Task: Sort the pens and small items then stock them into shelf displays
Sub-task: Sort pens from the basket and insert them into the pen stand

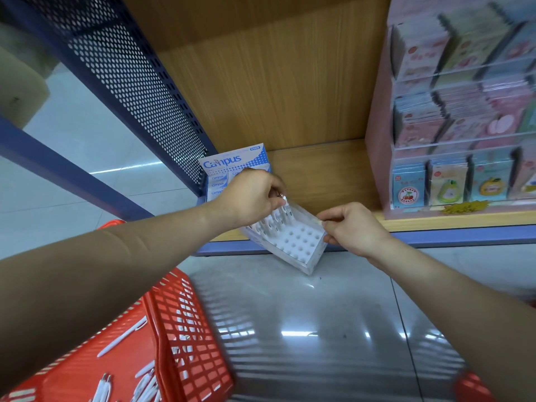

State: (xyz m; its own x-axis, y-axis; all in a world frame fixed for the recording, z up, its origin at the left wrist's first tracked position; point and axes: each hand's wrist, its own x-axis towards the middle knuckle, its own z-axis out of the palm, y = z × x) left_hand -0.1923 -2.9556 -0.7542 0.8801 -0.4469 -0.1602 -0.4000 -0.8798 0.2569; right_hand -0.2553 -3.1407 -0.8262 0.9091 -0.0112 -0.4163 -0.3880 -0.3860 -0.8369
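White plastic pen tray (pixel 301 242), rectangular, its top a grid of round sockets, lying tilted on the front edge of the wood-grain shelf (pixel 327 175) with one corner overhanging the glossy grey floor (pixel 304 329). White pens (pixel 275 220) stand in the rows on the tray's left side; the remaining sockets are unfilled. The left hand (pixel 252 195), fingers curled downward, pinches the top of one pen at the tray's far corner. The right hand (pixel 352 227) pinches the tray's right edge between thumb and fingers. Lower left, a red lattice plastic basket (pixel 185 329) contains loose pens (pixel 121 339). Behind the left hand, a blue-and-white Campus box (pixel 232 163) stands beside a blue perforated metal panel (pixel 139 91).
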